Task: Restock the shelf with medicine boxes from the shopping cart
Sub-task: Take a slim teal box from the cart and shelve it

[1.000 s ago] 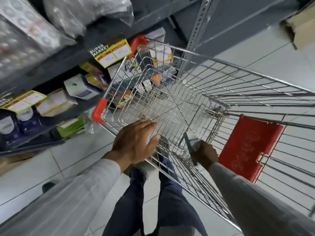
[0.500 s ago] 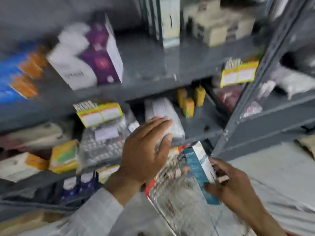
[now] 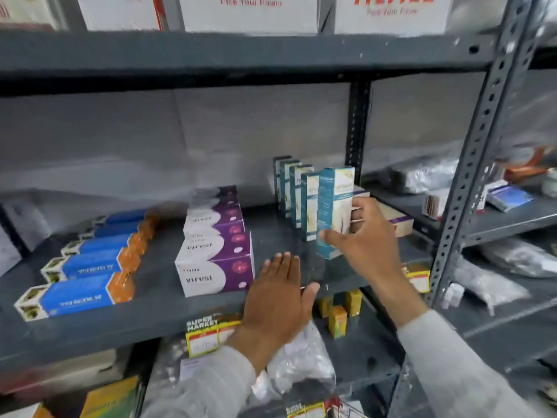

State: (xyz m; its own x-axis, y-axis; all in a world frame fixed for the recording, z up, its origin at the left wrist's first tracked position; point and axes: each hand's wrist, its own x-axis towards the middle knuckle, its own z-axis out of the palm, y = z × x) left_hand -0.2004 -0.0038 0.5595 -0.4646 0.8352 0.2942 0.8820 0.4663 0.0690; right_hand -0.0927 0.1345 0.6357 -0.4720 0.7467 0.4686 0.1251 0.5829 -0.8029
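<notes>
My right hand (image 3: pixel 366 239) grips a tall teal-and-white medicine box (image 3: pixel 333 206) and holds it upright at the front of a row of matching teal boxes (image 3: pixel 294 191) on the grey metal shelf (image 3: pixel 150 312). The held box's lower edge sits just at the shelf surface; whether it rests on it is unclear. My left hand (image 3: pixel 278 300) hovers flat and open over the shelf's front edge, beside the purple-and-white boxes (image 3: pixel 215 254). The shopping cart is almost out of view; only a bit of wire (image 3: pixel 343 410) shows at the bottom.
Blue-and-orange boxes (image 3: pixel 87 267) lie in a row at the left of the shelf. A perforated steel upright (image 3: pixel 470 176) stands at the right. Small yellow boxes (image 3: pixel 340 312) and plastic bags (image 3: pixel 298 360) fill the shelf below. Cartons (image 3: pixel 250 13) sit above.
My view swung up from the cart to the shelf. My right hand carried the teal box out of the cart and up to the row of teal boxes; my left hand left the cart rim.
</notes>
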